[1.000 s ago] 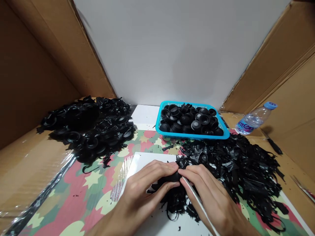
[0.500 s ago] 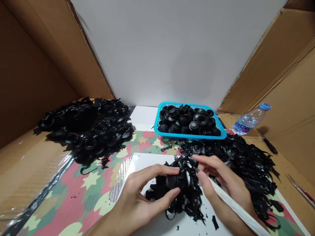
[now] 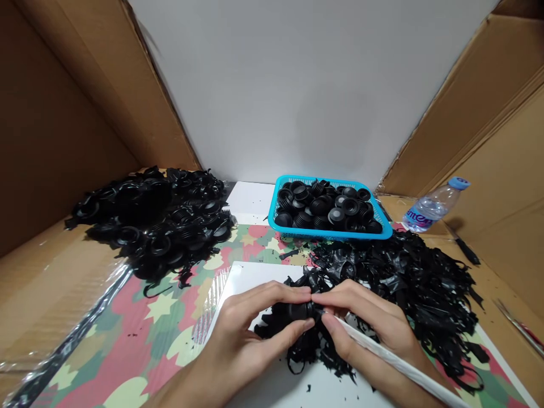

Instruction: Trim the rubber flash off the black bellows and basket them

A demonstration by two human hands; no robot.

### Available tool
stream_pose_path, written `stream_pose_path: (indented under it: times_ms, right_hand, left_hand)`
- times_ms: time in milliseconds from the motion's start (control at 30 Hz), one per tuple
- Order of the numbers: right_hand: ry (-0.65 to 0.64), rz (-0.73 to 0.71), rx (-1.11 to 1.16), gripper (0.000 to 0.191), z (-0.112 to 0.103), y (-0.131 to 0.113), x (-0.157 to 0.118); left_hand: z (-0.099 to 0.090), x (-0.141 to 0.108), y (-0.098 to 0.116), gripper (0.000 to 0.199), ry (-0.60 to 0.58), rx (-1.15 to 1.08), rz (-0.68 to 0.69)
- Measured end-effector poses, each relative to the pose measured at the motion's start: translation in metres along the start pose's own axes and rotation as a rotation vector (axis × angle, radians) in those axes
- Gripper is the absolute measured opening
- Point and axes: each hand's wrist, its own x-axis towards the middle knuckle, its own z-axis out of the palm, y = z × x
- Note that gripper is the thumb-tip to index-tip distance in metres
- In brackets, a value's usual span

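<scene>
My left hand (image 3: 250, 334) grips a ribbed black rubber part (image 3: 297, 311) between thumb and fingers, over a heap of black scraps. My right hand (image 3: 374, 328) is closed on a white-handled tool (image 3: 395, 362), and its fingertips meet the right side of the part. The tool's tip is hidden among the fingers and black scraps. Under both hands lies a white board (image 3: 250, 277). Behind them a blue basket (image 3: 327, 232) holds several round black parts.
A pile of black parts with trimmings (image 3: 157, 226) sits at left. Black scraps (image 3: 416, 289) are heaped at right. Beyond are a water bottle (image 3: 433, 207), a black-handled tool (image 3: 466, 249) and tweezers (image 3: 518, 328). Cardboard walls (image 3: 467, 107) flank the table.
My right hand has moved left, closing the gap to the black part in my left hand. The white-handled tool has moved with it. My left hand has barely shifted.
</scene>
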Motion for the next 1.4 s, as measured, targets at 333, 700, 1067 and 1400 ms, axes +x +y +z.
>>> stream_pose_path:
  times_ms: [333, 700, 1067, 1400]
  right_hand:
    - [-0.04, 0.03, 0.008, 0.017, -0.001, 0.004, -0.007]
    - [0.041, -0.145, -0.437, 0.02, 0.029, 0.018, -0.007]
    - [0.199, -0.075, -0.397, 0.02, 0.033, 0.02, -0.003]
    - [0.429, -0.1, -0.602, 0.02, 0.037, 0.026, 0.003]
  left_hand:
    - [0.002, -0.003, -0.001, 0.041, 0.0, 0.075, 0.101]
    - [0.002, -0.003, -0.015, 0.044, -0.025, 0.151, 0.113]
    - [-0.006, 0.01, -0.007, 0.04, 0.027, 0.091, 0.043]
    - [0.005, 0.015, -0.005, 0.029, 0.092, -0.098, -0.123]
